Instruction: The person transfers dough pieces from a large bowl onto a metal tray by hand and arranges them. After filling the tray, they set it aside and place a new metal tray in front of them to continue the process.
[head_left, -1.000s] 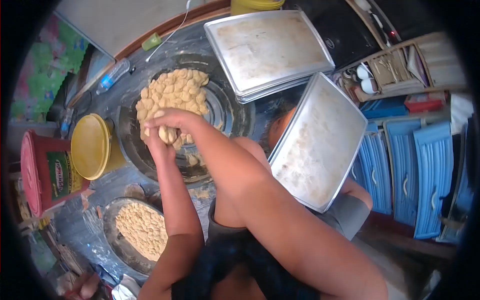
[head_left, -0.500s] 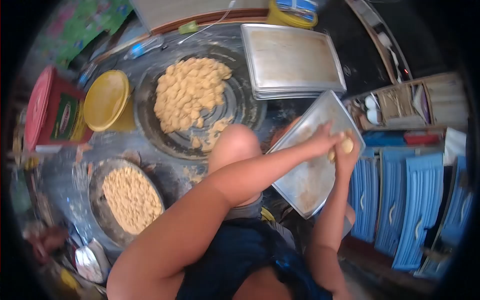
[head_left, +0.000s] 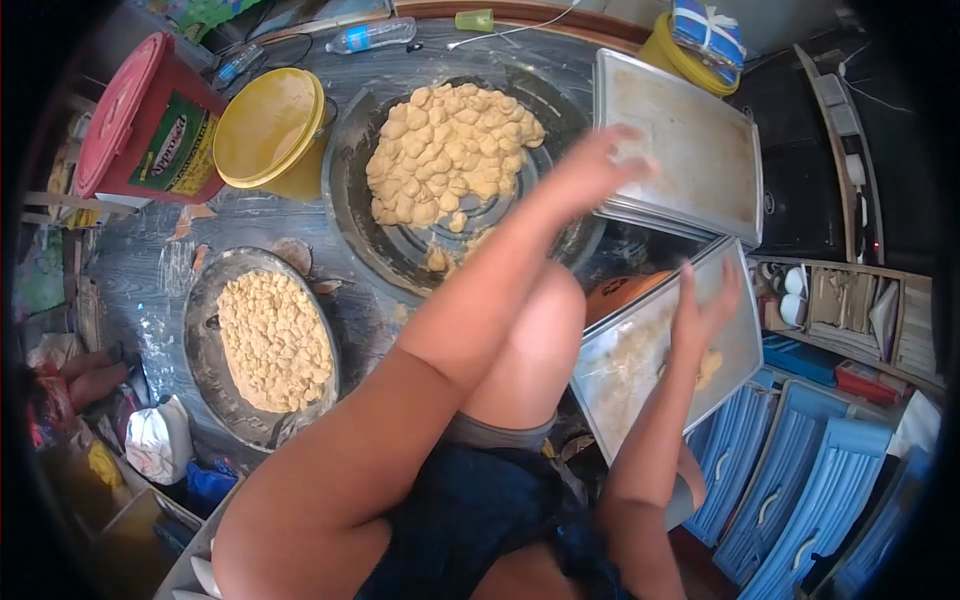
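Observation:
My left hand point(head_left: 600, 170) is raised above the near left edge of a stack of metal trays point(head_left: 685, 145), blurred, its fingers apart and empty. My right hand point(head_left: 706, 308) hovers over a tilted metal tray point(head_left: 630, 375), fingers spread, holding nothing. Dough pieces point(head_left: 708, 368) lie on this tray beside my right wrist, partly hidden by it. To the left of my left arm, a large round black basin point(head_left: 350, 230) holds a heap of dough balls point(head_left: 445, 150). A smaller oval pan point(head_left: 205, 350) at the lower left holds many small dough pieces point(head_left: 275, 340).
A red bucket point(head_left: 150, 125) and a yellow bucket point(head_left: 270, 130) stand at the upper left. A plastic bottle point(head_left: 375, 36) lies at the back. Blue drawers point(head_left: 800, 480) are at the right. At the far left, part of another person's limb point(head_left: 95, 380) shows.
My hands have parted; my left hand has moved up and left, off the tilted tray. The dough that was between them now lies on the tray. The view has shifted.

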